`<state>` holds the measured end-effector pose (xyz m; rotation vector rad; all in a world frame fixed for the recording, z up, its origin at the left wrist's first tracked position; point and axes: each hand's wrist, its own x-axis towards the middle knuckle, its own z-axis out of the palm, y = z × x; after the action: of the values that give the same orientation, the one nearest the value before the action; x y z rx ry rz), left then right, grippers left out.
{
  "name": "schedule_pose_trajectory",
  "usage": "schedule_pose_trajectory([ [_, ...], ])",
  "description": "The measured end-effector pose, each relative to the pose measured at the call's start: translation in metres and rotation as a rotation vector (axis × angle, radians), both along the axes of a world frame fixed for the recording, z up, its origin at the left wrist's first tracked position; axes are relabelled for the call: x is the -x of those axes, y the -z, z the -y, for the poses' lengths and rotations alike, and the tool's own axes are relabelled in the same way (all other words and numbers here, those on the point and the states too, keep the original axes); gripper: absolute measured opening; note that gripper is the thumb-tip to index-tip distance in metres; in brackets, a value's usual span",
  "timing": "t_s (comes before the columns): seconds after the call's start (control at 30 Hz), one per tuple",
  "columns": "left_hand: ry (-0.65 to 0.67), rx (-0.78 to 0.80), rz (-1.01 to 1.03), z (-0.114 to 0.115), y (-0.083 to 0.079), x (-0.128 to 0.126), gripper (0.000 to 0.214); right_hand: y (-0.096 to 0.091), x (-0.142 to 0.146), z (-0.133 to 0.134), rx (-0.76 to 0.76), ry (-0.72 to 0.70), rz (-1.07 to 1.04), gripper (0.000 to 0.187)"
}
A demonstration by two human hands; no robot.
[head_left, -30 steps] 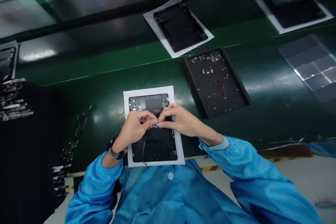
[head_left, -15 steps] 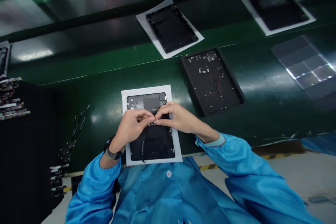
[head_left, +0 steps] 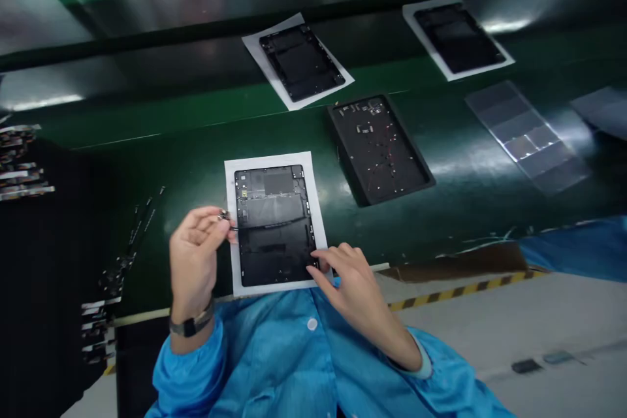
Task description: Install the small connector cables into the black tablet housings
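Note:
A black tablet back housing (head_left: pixel 274 258) lies inner side up on a white sheet (head_left: pixel 317 209) in front of me. Left of the housing, my left hand (head_left: pixel 198 245) pinches the end of a thin black cable (head_left: pixel 267 226) with a small connector part at the fingertips. The cable stretches rightward above the housing. At the housing's lower right edge is my right hand (head_left: pixel 345 271), its thumb and fingers apart, the fingertips at or just over the rim. Nothing shows between those fingers.
A black tray (head_left: pixel 396 173) of small parts and red wires stands right of the housing. Two more housings (head_left: pixel 304 62) (head_left: pixel 458 39) lie on white sheets behind. Clear plastic sheets (head_left: pixel 529 137) lie at right. Loose cables (head_left: pixel 142 222) and a dark stack with flex strips (head_left: pixel 24 176) are at left.
My hands were together over the housing's middle and have separated. The left moved left with the cable's end; the right moved down to the housing's lower right edge and opened. The view shifted slightly.

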<state>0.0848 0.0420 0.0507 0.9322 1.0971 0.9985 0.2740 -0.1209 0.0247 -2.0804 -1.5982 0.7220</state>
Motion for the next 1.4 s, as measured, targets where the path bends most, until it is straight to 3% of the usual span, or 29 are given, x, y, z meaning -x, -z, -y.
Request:
schedule_pose_trajectory([
  [0.1,0.063,0.118,-0.009,0.017,0.019,-0.003,0.028,0.004,0.011,-0.001,-0.028,0.051,0.007,0.015],
  [0.2,0.034,0.125,-0.007,0.024,0.028,-0.005,0.031,0.002,0.014,-0.004,-0.018,0.066,-0.007,0.014],
  [0.37,-0.022,0.100,0.036,0.025,0.030,-0.005,0.032,0.004,0.019,-0.002,0.002,0.114,0.067,0.013],
  [0.7,-0.057,0.104,0.059,0.029,0.035,-0.002,0.031,0.012,0.030,0.005,-0.104,0.198,0.188,0.027],
  [0.9,-0.036,0.108,0.068,0.029,0.037,-0.005,0.031,0.011,0.032,0.002,-0.046,0.180,0.117,0.016],
  [1.1,-0.008,0.126,0.071,0.029,0.038,-0.006,0.031,0.009,0.028,-0.010,0.029,0.104,0.185,0.011],
  [1.4,0.009,0.117,0.088,0.027,0.040,-0.009,0.032,-0.007,0.023,-0.036,0.188,-0.135,0.235,0.014],
])
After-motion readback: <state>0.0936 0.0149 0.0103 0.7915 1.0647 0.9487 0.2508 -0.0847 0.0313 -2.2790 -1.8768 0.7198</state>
